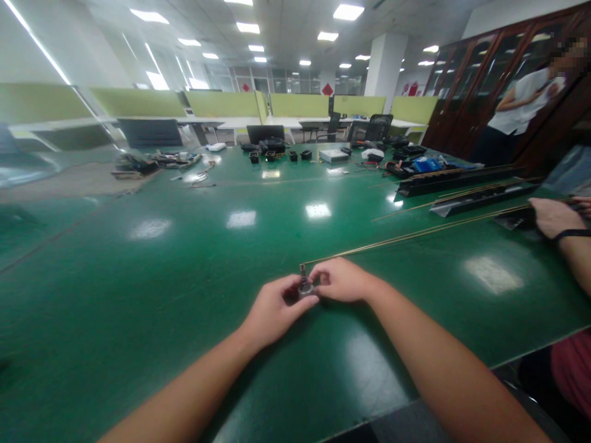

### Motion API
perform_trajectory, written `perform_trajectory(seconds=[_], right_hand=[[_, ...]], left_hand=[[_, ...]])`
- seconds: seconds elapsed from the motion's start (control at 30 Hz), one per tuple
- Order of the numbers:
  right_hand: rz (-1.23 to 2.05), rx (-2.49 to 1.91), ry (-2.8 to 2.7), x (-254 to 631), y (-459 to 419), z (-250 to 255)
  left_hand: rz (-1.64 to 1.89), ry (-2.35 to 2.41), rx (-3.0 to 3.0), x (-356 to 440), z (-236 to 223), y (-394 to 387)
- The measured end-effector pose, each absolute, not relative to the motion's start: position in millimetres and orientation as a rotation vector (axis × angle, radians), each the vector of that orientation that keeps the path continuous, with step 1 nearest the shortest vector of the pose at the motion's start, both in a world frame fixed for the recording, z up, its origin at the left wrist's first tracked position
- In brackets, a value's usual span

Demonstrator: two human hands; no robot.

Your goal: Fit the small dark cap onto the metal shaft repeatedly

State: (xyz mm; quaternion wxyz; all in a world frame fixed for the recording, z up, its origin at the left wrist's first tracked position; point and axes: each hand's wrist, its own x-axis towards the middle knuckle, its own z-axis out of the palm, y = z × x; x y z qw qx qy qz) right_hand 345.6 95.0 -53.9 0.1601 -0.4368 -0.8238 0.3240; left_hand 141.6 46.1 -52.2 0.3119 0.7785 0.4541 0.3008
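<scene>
A small upright metal piece (pixel 305 285) with a wide round base and a narrow, ridged or coiled neck stands on the green table. My left hand (pixel 277 307) curls around its base, thumb in front and fingers behind. From the other side, my right hand (pixel 340 280) has bent fingertips against or very close to the same piece. Long thin brass-coloured rods (pixel 406 236) run from beside the top of the piece, past my right hand, toward another person's hand (pixel 556 218). Whether the rod ends touch the piece, I cannot tell.
Black metal channels (pixel 480 200) with more thin rods lie at the right. Several small black boxes (pixel 293 156), a grey box (pixel 333 155) and a blue bundle (pixel 427 164) sit toward the back of the green table (pixel 194 258). A person (pixel 521 107) stands by the cabinets.
</scene>
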Motion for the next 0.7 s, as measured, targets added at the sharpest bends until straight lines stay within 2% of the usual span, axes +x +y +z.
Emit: perform_trajectory(seconds=[0.23,0.7], right_hand=[[0.922,-1.238,-2.366,346,95,-53],[0.788,-1.06,-2.374,347,90,-52]], left_hand=[[0.953,1.299,2.073,131,-56,51],[0.945,1.296,2.361,123,-52,54]])
